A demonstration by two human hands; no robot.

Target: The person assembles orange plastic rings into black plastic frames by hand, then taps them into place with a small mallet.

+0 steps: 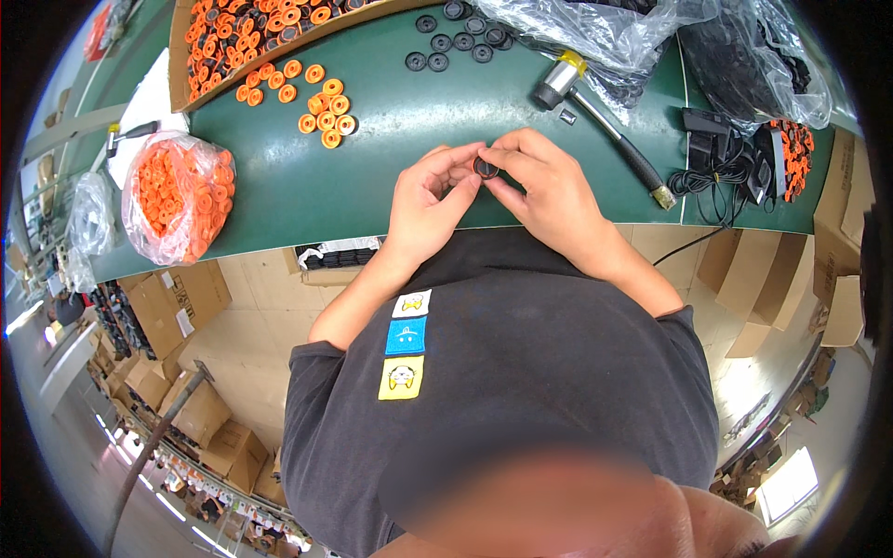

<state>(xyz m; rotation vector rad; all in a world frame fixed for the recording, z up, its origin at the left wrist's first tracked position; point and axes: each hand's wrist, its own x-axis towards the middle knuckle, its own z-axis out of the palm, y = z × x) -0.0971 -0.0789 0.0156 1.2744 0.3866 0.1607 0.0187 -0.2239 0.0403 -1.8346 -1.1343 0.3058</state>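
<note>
Black ring [485,167], small and round, is pinched between the fingertips of both hands just above the near edge of the green table [372,177]. The left hand [430,200] is curled, its thumb and forefinger closed on the ring's left side; the right hand [544,186] is closed on it from the right and above, fingers bent over the top. Beyond the hands, a mallet [595,116] with a grey head, yellow band and dark handle is laid slantwise on the table, a small dark piece just beside its head. More black rings [456,37] are scattered at the far edge, next to clear plastic bags [651,37] of dark parts. To the left, loose orange rings [321,102] are spread on the green surface beside a cardboard box [242,37] filled with orange and black ones. A clear bag of orange rings [177,195] is set at the left end. Black cables [726,167] are coiled at the right.
</note>
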